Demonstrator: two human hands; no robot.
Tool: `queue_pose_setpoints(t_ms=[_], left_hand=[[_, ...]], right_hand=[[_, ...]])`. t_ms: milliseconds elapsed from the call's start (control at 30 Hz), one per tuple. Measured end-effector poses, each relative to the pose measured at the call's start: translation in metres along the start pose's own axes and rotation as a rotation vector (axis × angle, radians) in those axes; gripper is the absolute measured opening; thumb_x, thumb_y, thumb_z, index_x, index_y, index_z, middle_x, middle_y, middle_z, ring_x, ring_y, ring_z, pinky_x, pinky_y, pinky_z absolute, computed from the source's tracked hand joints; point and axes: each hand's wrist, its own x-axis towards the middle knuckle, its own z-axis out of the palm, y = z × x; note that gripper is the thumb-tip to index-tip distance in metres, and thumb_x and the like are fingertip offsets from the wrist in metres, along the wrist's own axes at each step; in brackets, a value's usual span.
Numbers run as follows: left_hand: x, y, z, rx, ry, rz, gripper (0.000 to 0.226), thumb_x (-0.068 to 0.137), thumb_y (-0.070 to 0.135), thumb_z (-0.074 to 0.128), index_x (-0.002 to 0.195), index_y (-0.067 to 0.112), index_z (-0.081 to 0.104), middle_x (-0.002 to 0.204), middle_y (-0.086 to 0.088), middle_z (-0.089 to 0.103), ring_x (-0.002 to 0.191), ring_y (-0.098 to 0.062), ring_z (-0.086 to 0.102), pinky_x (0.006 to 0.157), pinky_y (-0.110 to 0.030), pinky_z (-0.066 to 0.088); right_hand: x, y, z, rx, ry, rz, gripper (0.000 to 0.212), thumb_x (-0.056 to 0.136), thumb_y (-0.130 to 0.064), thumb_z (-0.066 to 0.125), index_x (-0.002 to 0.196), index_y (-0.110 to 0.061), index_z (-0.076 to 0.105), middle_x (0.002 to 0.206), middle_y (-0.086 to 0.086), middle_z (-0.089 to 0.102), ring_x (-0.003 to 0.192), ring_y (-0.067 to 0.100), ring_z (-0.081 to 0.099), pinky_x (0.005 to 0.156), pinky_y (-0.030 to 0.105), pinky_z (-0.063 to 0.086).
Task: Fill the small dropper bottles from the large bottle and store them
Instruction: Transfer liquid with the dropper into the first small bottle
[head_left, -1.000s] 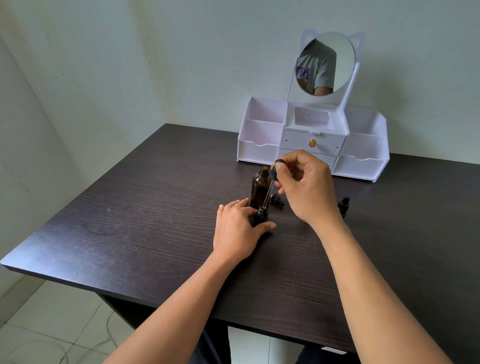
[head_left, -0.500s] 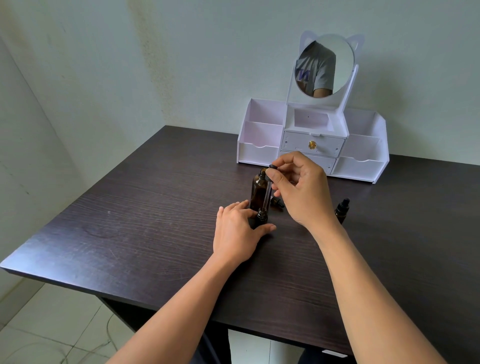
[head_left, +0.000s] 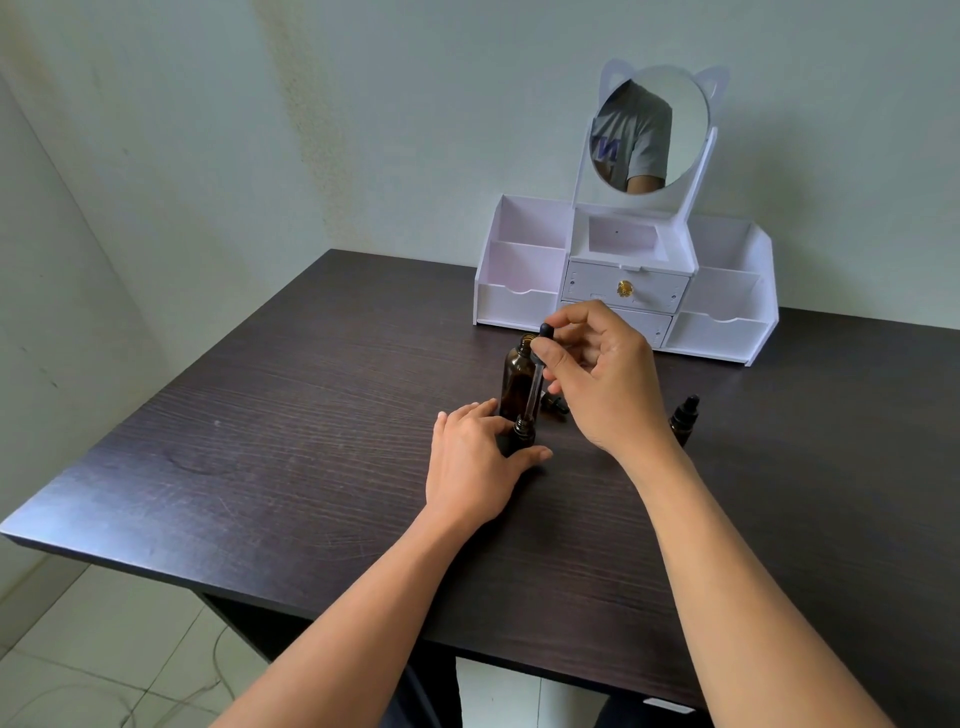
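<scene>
Dark wood-grain table (head_left: 311, 415) in a pale green-walled corner, tiled floor (head_left: 104, 649) below, left hand (head_left: 478, 457) gripping small dropper bottle (head_left: 522, 439) upright mid-table, right hand (head_left: 608, 384) pinching dropper (head_left: 535, 384), tip at its neck, large bottle (head_left: 514, 376) just behind, white organizer (head_left: 519, 304) at the back wall.

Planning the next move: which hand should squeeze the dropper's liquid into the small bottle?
Right. The right hand pinches the dropper bulb, its tip at the small bottle neck; the left hand grips that bottle steady.
</scene>
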Motion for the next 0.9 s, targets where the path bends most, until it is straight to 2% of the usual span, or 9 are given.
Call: queue_pose_setpoints(t_ms=[67, 133, 267, 367, 500, 633, 733, 833, 900], left_hand=[[-0.001, 0.000, 0.000, -0.005, 0.001, -0.005, 0.059, 0.077, 0.062, 0.070, 0.121, 0.023, 0.069, 0.151, 0.001, 0.045, 0.143, -0.018, 0.031, 0.122, -0.043, 0.012], [-0.001, 0.000, 0.000, -0.011, 0.005, -0.006, 0.058, 0.077, 0.061, 0.071, 0.121, 0.023, 0.069, 0.151, 0.000, 0.045, 0.143, -0.017, 0.031, 0.122, -0.043, 0.012], [-0.001, 0.001, 0.000, -0.009, 0.005, -0.002, 0.057, 0.077, 0.062, 0.070, 0.120, 0.024, 0.070, 0.151, 0.000, 0.045, 0.143, -0.018, 0.031, 0.122, -0.043, 0.012], [-0.001, 0.001, 0.000, -0.004, 0.003, -0.005, 0.058, 0.077, 0.062, 0.070, 0.121, 0.024, 0.070, 0.152, 0.001, 0.044, 0.143, -0.017, 0.031, 0.122, -0.042, 0.012], [0.000, 0.000, 0.000, -0.002, -0.002, -0.010, 0.060, 0.077, 0.062, 0.070, 0.123, 0.023, 0.068, 0.152, 0.002, 0.044, 0.144, -0.017, 0.030, 0.123, -0.043, 0.011], [0.000, 0.000, 0.000, -0.002, 0.001, -0.005, 0.059, 0.077, 0.062, 0.070, 0.122, 0.023, 0.069, 0.152, 0.001, 0.044, 0.144, -0.017, 0.030, 0.122, -0.043, 0.012], [0.000, 0.000, 0.000, -0.006, 0.003, -0.002, 0.060, 0.077, 0.062, 0.070, 0.122, 0.023, 0.069, 0.151, 0.001, 0.045, 0.143, -0.017, 0.031, 0.122, -0.043, 0.012], [0.000, -0.001, 0.002, -0.017, 0.004, -0.007, 0.060, 0.076, 0.062, 0.071, 0.121, 0.023, 0.069, 0.151, 0.001, 0.045, 0.143, -0.017, 0.031, 0.122, -0.042, 0.012], [0.001, -0.001, 0.002, -0.023, 0.007, -0.005, 0.059, 0.076, 0.062, 0.071, 0.120, 0.024, 0.070, 0.151, 0.001, 0.046, 0.143, -0.016, 0.031, 0.122, -0.042, 0.012]], right_hand=[[0.001, 0.001, 0.000, -0.024, 0.006, -0.006, 0.014, 0.090, -0.013, 0.071, 0.091, -0.025, 0.063, 0.085, 0.004, 0.067, 0.071, 0.023, 0.069, 0.057, 0.026, 0.056], [0.001, 0.002, 0.000, -0.020, 0.002, -0.012, 0.015, 0.090, -0.013, 0.071, 0.097, -0.023, 0.063, 0.085, 0.002, 0.068, 0.071, 0.025, 0.069, 0.060, 0.030, 0.058], [0.001, 0.002, 0.000, -0.037, 0.003, -0.012, 0.011, 0.091, -0.014, 0.070, 0.095, -0.023, 0.064, 0.085, 0.004, 0.068, 0.073, 0.026, 0.069, 0.057, 0.025, 0.058], [0.002, 0.003, 0.000, -0.045, 0.003, -0.017, 0.012, 0.090, -0.014, 0.070, 0.097, -0.020, 0.064, 0.084, 0.003, 0.068, 0.071, 0.026, 0.069, 0.060, 0.032, 0.060], [0.002, 0.003, -0.001, -0.069, 0.008, -0.021, 0.011, 0.090, -0.015, 0.070, 0.092, -0.024, 0.064, 0.085, 0.003, 0.068, 0.072, 0.025, 0.069, 0.058, 0.028, 0.059], [0.003, 0.004, -0.001, -0.081, 0.015, -0.033, 0.013, 0.090, -0.016, 0.071, 0.099, -0.020, 0.063, 0.084, -0.001, 0.068, 0.071, 0.022, 0.070, 0.066, 0.042, 0.061], [0.004, 0.005, -0.001, -0.102, 0.013, -0.038, 0.009, 0.091, -0.015, 0.070, 0.093, -0.020, 0.063, 0.080, -0.003, 0.066, 0.069, 0.022, 0.069, 0.064, 0.046, 0.060], [0.004, 0.001, -0.002, -0.073, 0.012, -0.054, 0.016, 0.091, -0.015, 0.070, 0.101, -0.024, 0.061, 0.082, -0.004, 0.069, 0.070, 0.023, 0.070, 0.066, 0.044, 0.060], [0.008, -0.006, -0.004, -0.038, 0.039, -0.072, 0.020, 0.092, -0.015, 0.069, 0.107, -0.023, 0.058, 0.084, -0.003, 0.070, 0.067, 0.022, 0.069, 0.062, 0.037, 0.060]])
